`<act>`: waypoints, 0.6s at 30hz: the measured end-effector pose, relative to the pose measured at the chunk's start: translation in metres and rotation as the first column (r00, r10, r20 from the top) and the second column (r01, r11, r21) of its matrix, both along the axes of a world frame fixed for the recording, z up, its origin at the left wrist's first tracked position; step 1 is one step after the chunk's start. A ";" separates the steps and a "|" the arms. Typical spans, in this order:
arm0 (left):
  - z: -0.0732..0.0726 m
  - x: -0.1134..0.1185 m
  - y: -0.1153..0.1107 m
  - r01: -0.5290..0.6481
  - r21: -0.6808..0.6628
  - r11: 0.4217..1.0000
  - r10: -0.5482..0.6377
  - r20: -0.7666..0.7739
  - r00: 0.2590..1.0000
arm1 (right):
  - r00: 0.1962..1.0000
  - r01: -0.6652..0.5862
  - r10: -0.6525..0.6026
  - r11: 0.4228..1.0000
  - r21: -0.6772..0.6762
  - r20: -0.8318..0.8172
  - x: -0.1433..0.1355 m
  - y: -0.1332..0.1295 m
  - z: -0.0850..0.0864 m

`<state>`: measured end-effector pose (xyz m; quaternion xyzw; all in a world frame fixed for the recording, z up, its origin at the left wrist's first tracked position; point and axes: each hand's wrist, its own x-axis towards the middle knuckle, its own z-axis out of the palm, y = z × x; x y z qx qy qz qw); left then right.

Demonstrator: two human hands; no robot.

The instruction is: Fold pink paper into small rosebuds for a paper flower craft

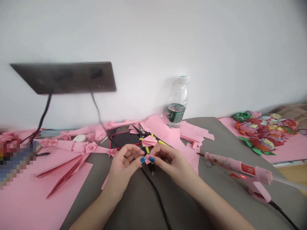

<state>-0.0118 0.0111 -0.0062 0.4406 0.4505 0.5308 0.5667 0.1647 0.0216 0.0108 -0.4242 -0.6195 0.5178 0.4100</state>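
A small folded pink paper piece (148, 158) is pinched between both hands at the centre. My left hand (127, 164) grips its left side with thumb and fingers. On its right side my right hand (169, 161) holds it the same way, the blue thumbnails nearly meeting. Another folded pink piece (149, 141) shows just beyond the fingertips, over black-and-yellow pliers (143, 132). Behind my left hand lies a dark phone (124, 140) with a pink edge, partly hidden.
A pink glue gun (242, 171) with a red light lies at the right, its cord running down. A water bottle (177, 105) stands by the wall. Pink paper (48, 204) and paper roses (90, 147) are at left, colourful paper flowers (261, 131) at far right.
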 end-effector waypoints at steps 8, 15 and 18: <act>-0.001 0.000 -0.001 0.082 0.024 0.996 -0.077 -0.154 0.985 | 0.986 0.027 -0.040 0.996 -0.082 -0.162 0.000 0.001 -0.007; -0.002 0.000 0.000 0.010 0.034 0.999 -0.008 -0.063 0.998 | 0.999 0.026 -0.027 0.998 -0.051 -0.019 -0.001 0.001 -0.008; -0.001 0.001 0.000 -0.007 0.042 0.999 0.008 -0.028 1.000 | 0.999 0.026 -0.025 0.999 -0.021 0.043 -0.001 0.000 -0.006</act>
